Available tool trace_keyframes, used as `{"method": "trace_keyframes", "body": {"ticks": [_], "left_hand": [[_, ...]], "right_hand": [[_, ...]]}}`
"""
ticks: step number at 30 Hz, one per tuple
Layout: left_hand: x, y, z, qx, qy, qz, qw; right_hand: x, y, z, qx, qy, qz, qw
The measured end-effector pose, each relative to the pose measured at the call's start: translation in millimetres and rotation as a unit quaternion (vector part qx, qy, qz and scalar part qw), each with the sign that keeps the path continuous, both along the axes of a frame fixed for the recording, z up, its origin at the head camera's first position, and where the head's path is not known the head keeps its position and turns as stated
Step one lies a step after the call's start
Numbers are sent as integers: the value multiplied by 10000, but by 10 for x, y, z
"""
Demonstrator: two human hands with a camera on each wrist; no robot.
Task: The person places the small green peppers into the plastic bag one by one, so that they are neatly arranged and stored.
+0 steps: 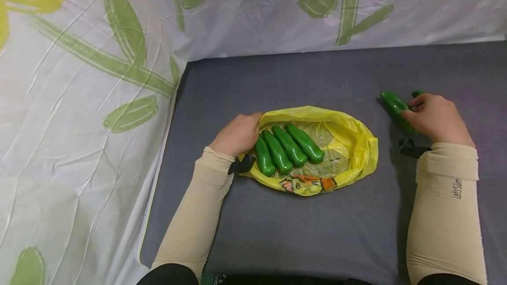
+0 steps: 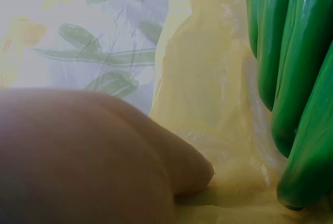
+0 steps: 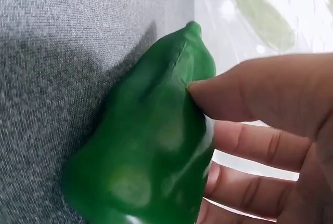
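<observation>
An open-mouthed yellow plastic bag (image 1: 362, 155) lies spread on the grey cloth, its rim rolled outward. Several glossy green peppers (image 1: 293, 146) lie side by side in its left half; the left wrist view shows their ends (image 2: 304, 177) close by. My left hand (image 1: 239, 133) grips the bag's left edge, its fingertips partly hidden. Off to the right of the bag, my right hand (image 1: 439, 118) holds a green pepper (image 3: 156, 130) between thumb and fingers, low against the cloth. Another green pepper (image 1: 417, 93) shows just behind that hand, mostly covered by it.
Grey cloth (image 1: 301, 232) covers the table. A white sheet with a leaf print (image 1: 253, 16) hangs along the back and left sides. Dark straps (image 1: 413, 148) sit at both wrists.
</observation>
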State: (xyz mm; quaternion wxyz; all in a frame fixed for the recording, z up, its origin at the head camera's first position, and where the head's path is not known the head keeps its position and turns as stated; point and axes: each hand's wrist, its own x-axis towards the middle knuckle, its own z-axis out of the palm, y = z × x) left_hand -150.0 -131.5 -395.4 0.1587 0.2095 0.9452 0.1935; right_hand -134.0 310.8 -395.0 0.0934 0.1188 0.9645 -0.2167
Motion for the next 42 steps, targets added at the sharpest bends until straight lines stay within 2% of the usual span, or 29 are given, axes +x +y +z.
{"method": "trace_keyframes", "body": {"ticks": [15,23,42], "left_hand": [[-2,2,2,-7,-28,12,10000],[-12,-1,-14,6,-39,22,10000],[-11,-2,-19,-36,-99,84,9999]], "right_hand": [[-17,0,-26,-277,-62,180,9994],[-20,-21,-30,-253,45,226,9994],[-23,-153,91,-291,151,386,9987]]}}
